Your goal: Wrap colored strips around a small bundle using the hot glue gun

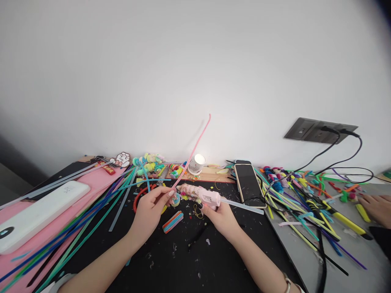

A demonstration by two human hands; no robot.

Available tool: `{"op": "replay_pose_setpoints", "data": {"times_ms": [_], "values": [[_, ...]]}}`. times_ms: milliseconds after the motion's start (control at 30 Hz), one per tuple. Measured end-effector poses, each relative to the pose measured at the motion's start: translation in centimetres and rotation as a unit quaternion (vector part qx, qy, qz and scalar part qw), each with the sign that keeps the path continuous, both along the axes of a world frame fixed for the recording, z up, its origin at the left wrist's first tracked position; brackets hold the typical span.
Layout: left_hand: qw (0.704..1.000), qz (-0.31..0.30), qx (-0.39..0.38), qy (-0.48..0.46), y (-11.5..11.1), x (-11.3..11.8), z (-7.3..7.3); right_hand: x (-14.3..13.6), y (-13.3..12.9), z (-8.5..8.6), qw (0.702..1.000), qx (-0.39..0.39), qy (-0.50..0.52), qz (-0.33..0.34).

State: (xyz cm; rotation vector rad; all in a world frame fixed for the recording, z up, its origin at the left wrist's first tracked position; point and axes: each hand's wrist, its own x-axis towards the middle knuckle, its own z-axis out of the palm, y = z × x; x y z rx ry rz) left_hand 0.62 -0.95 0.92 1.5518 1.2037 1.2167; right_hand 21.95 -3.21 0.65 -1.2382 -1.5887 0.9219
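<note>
My left hand (157,205) is closed in a pinch on a pink pipe cleaner (195,146), whose long free end rises up and to the right. A small pale blue coiled piece (176,199) shows just under those fingertips; whether they touch it I cannot tell. My right hand (222,215) is wrapped round a pale pink hot glue gun (210,198), its stained nozzle end pointing left at the left fingertips. From the gun's back a clear glue stick (242,206) sticks out to the right. Below the hands lies a bundle of short striped pieces (172,222).
A white paper cup (197,163) stands by the wall, with a phone (249,183) to its right. Pipe cleaners (100,203) and a white device (45,211) lie left. Yellow-handled pliers (334,217) lie right, near another person's hand (377,208). Cables run from a wall socket (319,130).
</note>
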Motion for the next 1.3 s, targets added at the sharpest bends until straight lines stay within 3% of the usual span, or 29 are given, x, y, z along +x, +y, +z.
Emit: {"op": "replay_pose_setpoints", "data": {"times_ms": [500,1300], "values": [[1.0,0.01,-0.007,0.016,-0.16,0.07,0.12,0.04,-0.08,-0.23,1.0,0.0,-0.008,-0.011],[0.997,0.008,0.056,0.049,-0.27,0.09,0.81,0.14,-0.1,-0.36,0.999,0.03,-0.028,-0.002]]}}
